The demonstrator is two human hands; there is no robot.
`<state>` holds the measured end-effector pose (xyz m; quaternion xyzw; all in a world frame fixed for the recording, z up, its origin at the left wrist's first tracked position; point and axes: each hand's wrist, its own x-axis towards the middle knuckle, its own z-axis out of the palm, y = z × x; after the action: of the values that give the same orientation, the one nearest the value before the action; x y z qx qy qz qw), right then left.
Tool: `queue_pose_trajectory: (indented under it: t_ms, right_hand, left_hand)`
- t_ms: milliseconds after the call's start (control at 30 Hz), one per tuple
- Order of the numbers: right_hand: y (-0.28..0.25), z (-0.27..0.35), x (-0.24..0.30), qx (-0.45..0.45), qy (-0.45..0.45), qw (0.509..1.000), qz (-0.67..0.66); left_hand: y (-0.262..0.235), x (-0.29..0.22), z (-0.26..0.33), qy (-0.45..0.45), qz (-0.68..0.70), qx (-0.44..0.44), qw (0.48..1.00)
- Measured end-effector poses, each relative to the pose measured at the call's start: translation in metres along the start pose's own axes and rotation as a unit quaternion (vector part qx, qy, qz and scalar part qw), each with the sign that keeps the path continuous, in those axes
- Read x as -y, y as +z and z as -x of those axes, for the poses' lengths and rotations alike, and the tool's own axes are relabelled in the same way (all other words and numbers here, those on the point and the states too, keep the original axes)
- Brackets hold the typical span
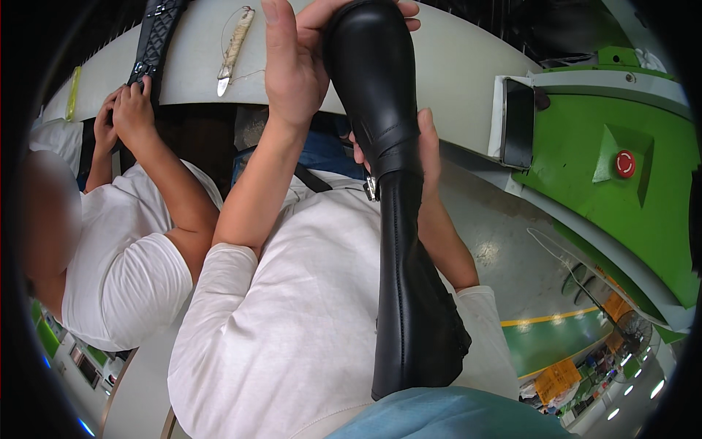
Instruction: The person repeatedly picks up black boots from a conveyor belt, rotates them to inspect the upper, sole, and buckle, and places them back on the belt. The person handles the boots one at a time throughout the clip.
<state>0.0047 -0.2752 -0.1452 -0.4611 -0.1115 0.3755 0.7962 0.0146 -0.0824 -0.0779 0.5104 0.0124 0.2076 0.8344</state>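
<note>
A tall black boot point(398, 241) of smooth leather, with a strap and silver buckle, stretches from the table edge back toward my chest. My left hand point(300, 73) supports its far, rounded end, fingers passing behind and fingertips showing on the other side, the thumb raised apart. Around the strapped narrow part goes my right hand point(428, 146), its thumb on the right side and fingertips showing beside the buckle; the palm is hidden behind the boot. On the table left of my left hand lies a knife-like tool point(235, 53) with a pale wrapped handle and short metal blade.
At my left a person in a white shirt point(131, 256) handles a black quilted boot point(155, 44) with buckles. A yellow strip point(74, 94) hangs over the pale curved table point(194, 77). A green machine point(578, 135) with a red button point(624, 164) and dark screen point(518, 123) stands right.
</note>
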Motion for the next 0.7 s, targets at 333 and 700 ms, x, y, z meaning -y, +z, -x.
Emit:
queue_pose_trajectory:
  t_ms: [333,700]
  right_hand:
    - [0.003,0.001,0.009,0.007,0.028,0.999,-0.033]
    - [0.005,0.010,0.012,0.011,-0.004,1.000,0.018]
  left_hand:
    - [0.001,0.007,0.003,0.092,-0.041,0.039,0.994]
    - [0.015,-0.019,0.013,0.137,-0.151,0.038,0.978]
